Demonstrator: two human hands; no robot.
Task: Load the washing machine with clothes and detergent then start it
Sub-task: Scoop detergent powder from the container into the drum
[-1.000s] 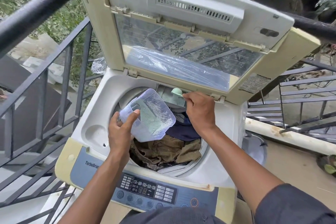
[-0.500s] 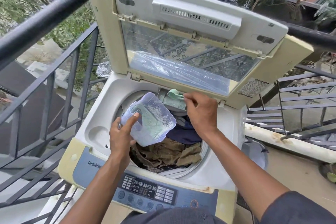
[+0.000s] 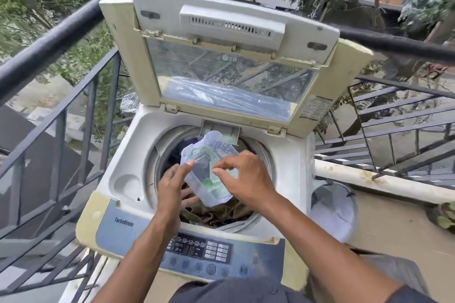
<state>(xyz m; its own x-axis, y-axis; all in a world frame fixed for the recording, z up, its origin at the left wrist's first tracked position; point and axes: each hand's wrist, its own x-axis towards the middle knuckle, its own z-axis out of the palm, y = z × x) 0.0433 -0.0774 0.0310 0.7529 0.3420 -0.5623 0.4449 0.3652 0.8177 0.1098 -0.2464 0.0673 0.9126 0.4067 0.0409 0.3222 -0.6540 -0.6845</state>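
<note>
Top-loading washing machine (image 3: pixel 123 179) on a railed balcony, seen from above, lid (image 3: pixel 231 61) raised and leaning back toward the railing (image 3: pixel 61 32). The drum opening holds clothes (image 3: pixel 221 213) — olive-brown fabric at the near side, a dark blue piece (image 3: pixel 177 152) at the far left. Behind the drum, at the rear rim, the detergent drawer (image 3: pixel 219 129) stands pulled out.

A clear plastic detergent container (image 3: pixel 209 170) is held over the drum, tilted with its open mouth toward the viewer; greenish powder and a small green scoop (image 3: pixel 208 182) show through its wall. The left hand (image 3: pixel 172 189) grips the container's left edge, thumb up along the rim and fingers curled beneath. The right hand (image 3: pixel 246 179) is at the container's right side, its thumb and forefinger pinched together at the mouth (whether they pinch the scoop's handle or the rim cannot be told).

At the near edge of the machine lies the blue control panel (image 3: pixel 202 251) with display and round buttons; the marking "TurboDrum" sits to its left. A white bucket (image 3: pixel 334 211) stands on the floor just beside the machine's right flank — partly hidden by it. Trees and a metal stair (image 3: pixel 394 135) fill the background.
</note>
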